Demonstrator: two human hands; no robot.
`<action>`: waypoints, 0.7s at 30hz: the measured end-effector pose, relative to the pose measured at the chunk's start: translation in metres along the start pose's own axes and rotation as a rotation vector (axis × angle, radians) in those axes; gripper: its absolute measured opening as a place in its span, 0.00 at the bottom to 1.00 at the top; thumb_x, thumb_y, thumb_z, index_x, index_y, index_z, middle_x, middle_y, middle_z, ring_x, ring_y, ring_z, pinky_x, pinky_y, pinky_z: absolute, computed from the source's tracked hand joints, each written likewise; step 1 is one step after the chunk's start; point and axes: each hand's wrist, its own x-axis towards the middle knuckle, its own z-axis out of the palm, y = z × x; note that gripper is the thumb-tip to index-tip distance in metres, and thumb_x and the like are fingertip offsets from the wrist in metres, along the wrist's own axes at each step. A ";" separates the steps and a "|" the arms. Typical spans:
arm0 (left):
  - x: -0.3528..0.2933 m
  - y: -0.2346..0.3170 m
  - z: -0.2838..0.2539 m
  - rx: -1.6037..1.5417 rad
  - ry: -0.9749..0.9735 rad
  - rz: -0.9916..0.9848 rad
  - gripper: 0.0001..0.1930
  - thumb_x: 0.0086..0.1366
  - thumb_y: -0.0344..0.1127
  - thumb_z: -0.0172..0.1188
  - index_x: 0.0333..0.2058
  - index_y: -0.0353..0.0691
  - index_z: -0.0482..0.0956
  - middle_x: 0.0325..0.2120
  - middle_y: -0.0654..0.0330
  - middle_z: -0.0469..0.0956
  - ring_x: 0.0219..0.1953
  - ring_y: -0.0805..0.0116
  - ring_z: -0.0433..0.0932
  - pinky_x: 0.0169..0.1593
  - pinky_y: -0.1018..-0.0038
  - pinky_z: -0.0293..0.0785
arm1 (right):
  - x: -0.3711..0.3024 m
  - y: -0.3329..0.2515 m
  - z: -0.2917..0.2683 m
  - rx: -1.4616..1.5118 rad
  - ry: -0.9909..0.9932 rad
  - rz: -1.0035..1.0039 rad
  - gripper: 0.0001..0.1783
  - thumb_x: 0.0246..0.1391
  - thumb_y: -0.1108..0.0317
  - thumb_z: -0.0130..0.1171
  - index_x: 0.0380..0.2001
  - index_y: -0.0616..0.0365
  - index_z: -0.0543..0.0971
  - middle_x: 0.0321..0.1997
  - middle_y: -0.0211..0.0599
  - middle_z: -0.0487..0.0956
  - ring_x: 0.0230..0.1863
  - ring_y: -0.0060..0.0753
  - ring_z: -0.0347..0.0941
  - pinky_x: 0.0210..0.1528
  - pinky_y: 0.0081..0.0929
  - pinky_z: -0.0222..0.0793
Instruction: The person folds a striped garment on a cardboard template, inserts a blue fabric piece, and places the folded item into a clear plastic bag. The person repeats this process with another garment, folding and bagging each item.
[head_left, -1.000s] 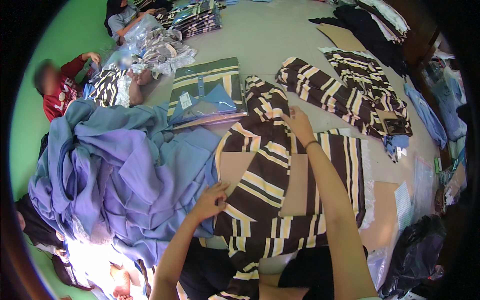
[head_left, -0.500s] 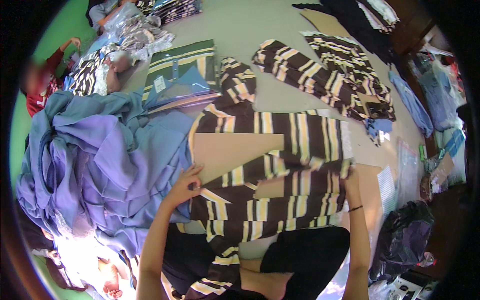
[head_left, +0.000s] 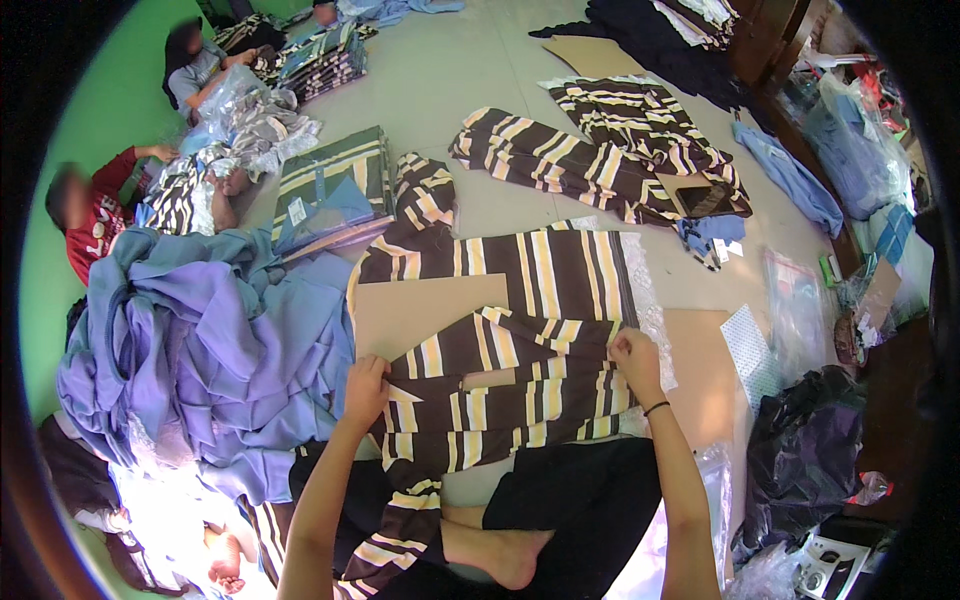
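A dark brown garment [head_left: 535,265] with white and yellow stripes and white lace along its right edge lies spread before me. On its left part rests a tan cardboard sheet [head_left: 430,300], partly covered by the garment's near side. My left hand [head_left: 368,388] pinches the cloth at the left edge, beside the cardboard's near corner. At the right end, my right hand [head_left: 636,362] grips the upper edge of the folded-over striped cloth with bent fingers. One long sleeve [head_left: 400,525] trails toward my crossed legs; the other sleeve [head_left: 425,190] points away.
Bluish-purple cloth [head_left: 200,350] is heaped at left, near a packed striped garment [head_left: 335,185]. Beyond lies another striped garment [head_left: 590,165] with a phone [head_left: 705,200] on it. A black plastic bag [head_left: 805,450] sits at right. Other people [head_left: 100,215] sit along the left wall.
My left hand's spread fingers have closed on the cloth's edge. The right hand's cloth, blurred before, now lies straighter across the cardboard. The whole view has shifted slightly.
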 end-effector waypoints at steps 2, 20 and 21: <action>-0.002 -0.002 0.002 -0.013 -0.015 -0.019 0.11 0.39 0.20 0.50 0.25 0.39 0.66 0.26 0.55 0.66 0.33 0.56 0.67 0.36 0.65 0.62 | 0.016 -0.003 -0.001 0.378 0.146 0.118 0.09 0.41 0.69 0.58 0.21 0.61 0.69 0.17 0.35 0.68 0.21 0.25 0.66 0.26 0.24 0.63; -0.010 -0.013 0.004 -0.167 0.048 -0.060 0.08 0.42 0.22 0.51 0.25 0.37 0.68 0.24 0.54 0.67 0.31 0.52 0.66 0.36 0.64 0.62 | 0.031 0.006 0.009 0.491 0.288 0.200 0.09 0.41 0.67 0.57 0.23 0.62 0.71 0.21 0.33 0.71 0.25 0.23 0.65 0.30 0.21 0.61; -0.010 -0.014 0.004 -0.163 0.057 -0.051 0.08 0.42 0.22 0.51 0.25 0.37 0.68 0.24 0.53 0.67 0.31 0.52 0.66 0.35 0.64 0.62 | 0.035 0.009 0.013 0.547 0.321 0.179 0.10 0.41 0.66 0.58 0.23 0.61 0.71 0.22 0.32 0.71 0.26 0.23 0.66 0.31 0.21 0.61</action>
